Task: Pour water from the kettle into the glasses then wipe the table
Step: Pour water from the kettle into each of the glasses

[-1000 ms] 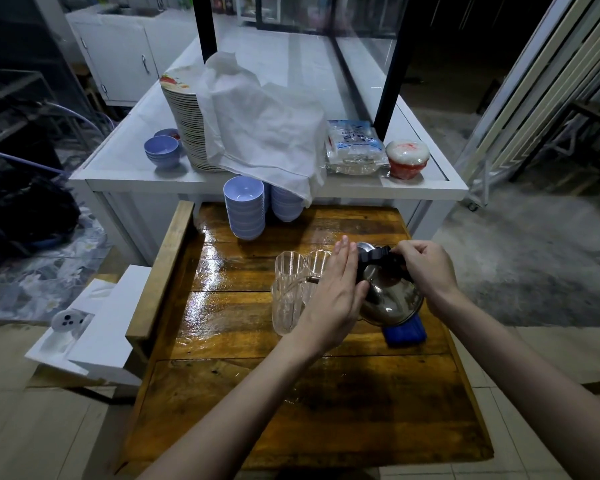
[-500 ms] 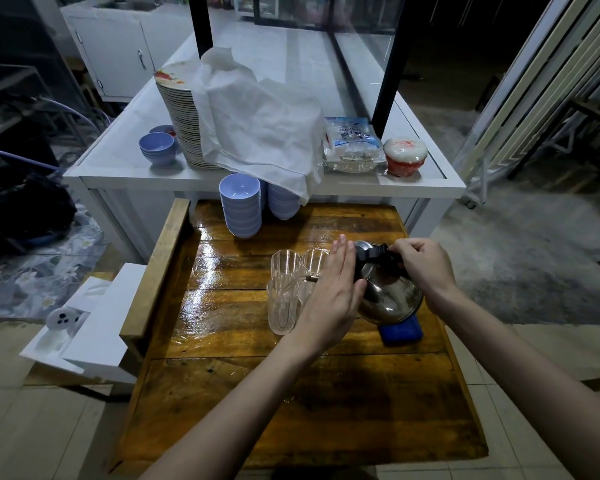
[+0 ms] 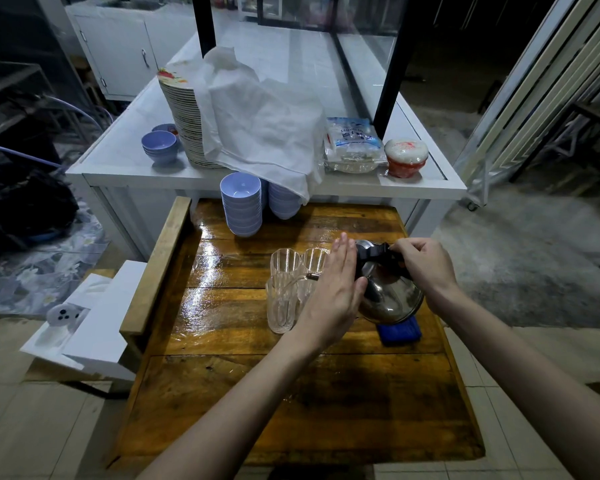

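Observation:
A steel kettle (image 3: 390,294) with a black handle is tilted to the left over the wet wooden table (image 3: 291,393). My right hand (image 3: 425,266) grips the black handle at the top. With straight fingers, my left hand (image 3: 335,292) presses flat against the kettle's lid side. The thin spout reaches toward a group of clear ribbed glasses (image 3: 284,292), partly hidden by my left hand. Under the kettle lies a blue cloth (image 3: 399,332).
Two stacks of lilac bowls (image 3: 241,206) stand at the table's far edge. Behind is a white counter (image 3: 125,161) with stacked plates, a white cloth (image 3: 260,123), a plastic packet and a red tub (image 3: 406,157). A wooden rail (image 3: 156,265) borders the table's left side.
The kettle stays tilted toward the glasses and both hands keep their hold. Only the view has shifted slightly.

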Demonstrator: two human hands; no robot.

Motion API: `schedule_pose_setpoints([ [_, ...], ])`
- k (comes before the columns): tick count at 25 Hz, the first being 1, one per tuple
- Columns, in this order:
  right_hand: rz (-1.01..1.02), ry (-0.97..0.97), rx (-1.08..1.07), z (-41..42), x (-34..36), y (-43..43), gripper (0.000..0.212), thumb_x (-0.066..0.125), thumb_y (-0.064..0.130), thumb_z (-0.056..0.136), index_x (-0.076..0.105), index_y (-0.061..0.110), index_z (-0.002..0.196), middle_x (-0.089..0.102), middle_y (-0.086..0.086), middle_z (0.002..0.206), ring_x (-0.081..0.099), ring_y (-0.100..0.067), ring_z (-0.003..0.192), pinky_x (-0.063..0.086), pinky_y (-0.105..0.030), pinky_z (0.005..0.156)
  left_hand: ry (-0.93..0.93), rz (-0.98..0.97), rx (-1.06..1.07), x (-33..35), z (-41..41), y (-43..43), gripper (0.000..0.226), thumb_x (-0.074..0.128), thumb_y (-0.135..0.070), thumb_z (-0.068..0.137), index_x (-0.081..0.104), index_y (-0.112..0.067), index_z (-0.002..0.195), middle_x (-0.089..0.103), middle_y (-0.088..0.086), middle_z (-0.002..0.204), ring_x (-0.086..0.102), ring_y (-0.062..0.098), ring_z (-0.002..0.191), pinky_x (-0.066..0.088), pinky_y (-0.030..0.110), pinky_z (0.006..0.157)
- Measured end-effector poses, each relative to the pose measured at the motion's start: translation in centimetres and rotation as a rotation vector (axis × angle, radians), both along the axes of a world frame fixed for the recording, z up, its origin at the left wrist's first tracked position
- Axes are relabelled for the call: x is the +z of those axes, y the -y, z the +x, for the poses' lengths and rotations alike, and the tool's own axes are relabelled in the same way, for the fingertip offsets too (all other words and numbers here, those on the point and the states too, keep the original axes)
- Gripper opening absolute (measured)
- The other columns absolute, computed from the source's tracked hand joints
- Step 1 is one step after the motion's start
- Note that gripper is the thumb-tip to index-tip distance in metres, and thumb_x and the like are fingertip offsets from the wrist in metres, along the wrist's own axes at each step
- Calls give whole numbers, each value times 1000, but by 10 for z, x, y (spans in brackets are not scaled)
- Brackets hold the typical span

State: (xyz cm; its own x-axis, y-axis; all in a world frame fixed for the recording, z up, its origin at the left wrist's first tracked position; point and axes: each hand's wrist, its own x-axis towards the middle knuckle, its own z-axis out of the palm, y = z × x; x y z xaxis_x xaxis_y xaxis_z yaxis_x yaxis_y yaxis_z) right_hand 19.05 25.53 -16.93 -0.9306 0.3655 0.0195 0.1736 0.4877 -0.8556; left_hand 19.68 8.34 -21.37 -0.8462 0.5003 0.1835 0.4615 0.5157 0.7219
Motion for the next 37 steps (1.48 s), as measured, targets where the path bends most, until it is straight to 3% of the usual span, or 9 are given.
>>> schedule_pose_setpoints([
  [19, 7, -7, -7, 3, 4, 6, 36, 59, 29, 91, 72, -1, 76, 71, -20, 77, 68, -34, 83, 56, -51, 78, -13, -12, -6, 3, -1, 6, 62, 27, -33, 104, -6, -15, 153, -16, 0, 161, -18, 5, 146, -9, 18, 117],
  [25, 29, 0, -4, 4, 5, 7, 38, 58, 29, 90, 69, -1, 69, 68, -18, 71, 65, -33, 75, 53, -44, 68, -20, -18, -7, 3, 0, 7, 62, 28, -33, 104, -5, -14, 153, -16, -1, 161, -19, 4, 146, -9, 18, 117],
  [29, 13, 3, -1, 5, 6, 8, 36, 58, 28, 91, 70, 2, 69, 68, -14, 70, 63, -24, 71, 52, -41, 68, -17, -11, -14, 3, 0, 7, 62, 28, -33, 104, -5, -15, 153, -17, -2, 160, -19, 4, 146, -10, 17, 117],
  [37, 9, -9, -2, 3, 7, 11, 36, 58, 26, 92, 67, 5, 64, 64, -12, 65, 60, -21, 67, 49, -37, 64, -21, -9, -4, 1, -2, 8, 62, 28, -33, 104, -6, -15, 153, -16, -1, 161, -19, 4, 146, -9, 19, 118],
])
